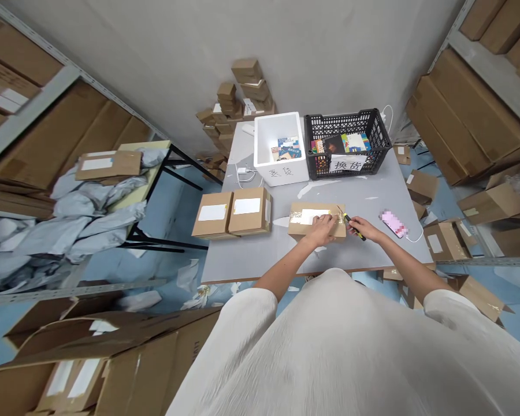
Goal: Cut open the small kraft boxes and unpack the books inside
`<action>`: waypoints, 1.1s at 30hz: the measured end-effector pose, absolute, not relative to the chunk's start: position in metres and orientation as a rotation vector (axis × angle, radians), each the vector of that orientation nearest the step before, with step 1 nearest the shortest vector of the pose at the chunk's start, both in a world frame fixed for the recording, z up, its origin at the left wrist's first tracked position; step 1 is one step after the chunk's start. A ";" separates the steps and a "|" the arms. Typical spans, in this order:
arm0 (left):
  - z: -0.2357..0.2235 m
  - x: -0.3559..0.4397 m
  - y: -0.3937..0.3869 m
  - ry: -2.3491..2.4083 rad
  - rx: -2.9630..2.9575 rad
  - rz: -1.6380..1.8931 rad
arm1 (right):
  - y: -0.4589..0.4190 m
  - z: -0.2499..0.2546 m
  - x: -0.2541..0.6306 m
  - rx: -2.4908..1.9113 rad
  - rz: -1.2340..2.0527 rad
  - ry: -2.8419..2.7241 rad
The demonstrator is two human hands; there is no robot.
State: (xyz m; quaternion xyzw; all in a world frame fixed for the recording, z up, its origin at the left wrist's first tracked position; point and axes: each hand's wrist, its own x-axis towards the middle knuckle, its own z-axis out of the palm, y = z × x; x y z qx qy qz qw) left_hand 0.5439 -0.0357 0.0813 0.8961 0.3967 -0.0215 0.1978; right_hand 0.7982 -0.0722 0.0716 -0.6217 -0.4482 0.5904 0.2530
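Note:
A closed cardboard box point(297, 229) with a white label and clear tape on top lies on the grey table near its front edge. My left hand point(323, 230) rests on the top of this box, its fingers laid out over the label's right part. In my right hand point(360, 227), the fingers are wrapped round a yellow and black utility knife point(356, 231). Its blade points up and left, at the taped right end of the box; whether it touches the tape I cannot tell.
Two labelled boxes point(214, 214) stand at left on the table point(242, 260). Behind are a white foam bin point(281, 173) and a black crate point(344, 167) holding books or packets. A pink phone point(393, 223) on a cable lies at right. Shelves with cartons flank both sides.

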 end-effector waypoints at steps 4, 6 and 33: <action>0.080 0.551 -0.035 1.109 2.487 -0.062 | -0.071 0.078 0.823 -1.794 1.499 -1.462; 0.078 0.552 -0.033 1.109 2.480 -0.055 | -0.070 0.081 0.838 -1.856 1.411 -1.609; 0.080 0.553 -0.039 1.143 2.465 -0.054 | 0.002 0.096 0.853 -1.889 1.240 -2.378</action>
